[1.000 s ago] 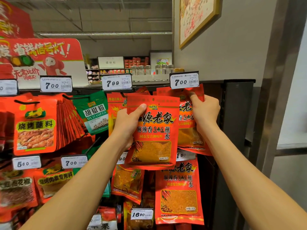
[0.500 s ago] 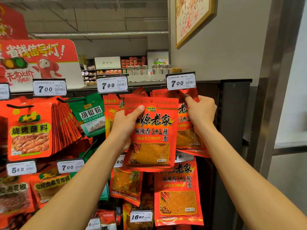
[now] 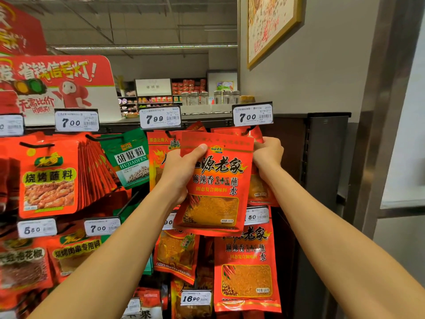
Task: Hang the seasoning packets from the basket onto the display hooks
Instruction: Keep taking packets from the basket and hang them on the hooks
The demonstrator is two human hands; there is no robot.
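Both forearms reach up and forward. The left hand (image 3: 181, 173) grips a red seasoning packet (image 3: 216, 183) by its left edge, thumb pressed on the front. The right hand (image 3: 268, 153) curls round the packet's top right corner, possibly also the hanging packets (image 3: 262, 189) behind. Just above is the display hook (image 3: 247, 132) under a price tag (image 3: 252, 113).

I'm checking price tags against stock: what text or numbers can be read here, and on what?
"7.00": price tag above the held red packet.
"7.99": tag left of it.
"7.00": tag farther left.
"5.80": lower tag.
"16.90": bottom tag.
"HUJIAOFEN": green packet.
"1+1": held red packet, gripped by left hand.
Small print and barcodes on the tags: too small to read.
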